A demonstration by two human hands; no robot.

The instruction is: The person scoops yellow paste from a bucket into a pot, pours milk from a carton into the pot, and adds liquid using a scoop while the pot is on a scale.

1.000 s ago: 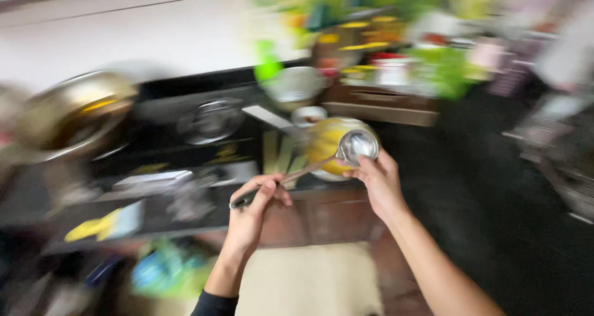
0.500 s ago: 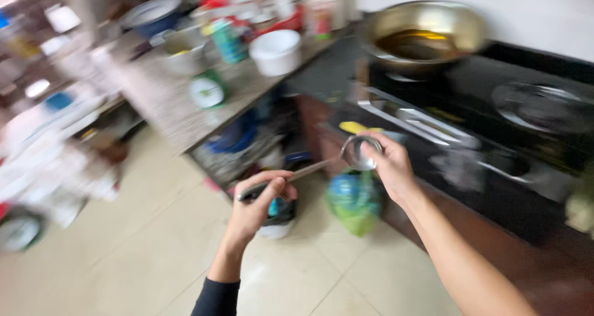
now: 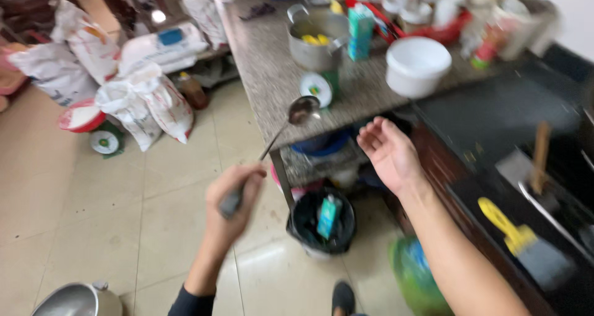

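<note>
My left hand (image 3: 232, 200) is closed around the handle of a long metal ladle (image 3: 301, 111), whose bowl points up and away toward a grey stone counter (image 3: 260, 62). My right hand (image 3: 387, 152) is held out flat and empty, fingers apart, just right of the ladle's bowl and above the counter's corner. A steel pot (image 3: 317, 41) with yellow pieces inside stands on the counter beyond the ladle. A white bowl (image 3: 417, 65) sits to its right.
A black bin (image 3: 322, 223) with a green carton stands on the tiled floor under the counter. White sacks (image 3: 145, 102) and a red scale (image 3: 93, 127) lie at the left. A dark stovetop (image 3: 513, 143) with a yellow-handled brush (image 3: 516, 235) is at the right.
The view has swung left from the stove to the counter and floor. My right hand has let go of the ladle's bowl and opened. My left hand still grips the handle.
</note>
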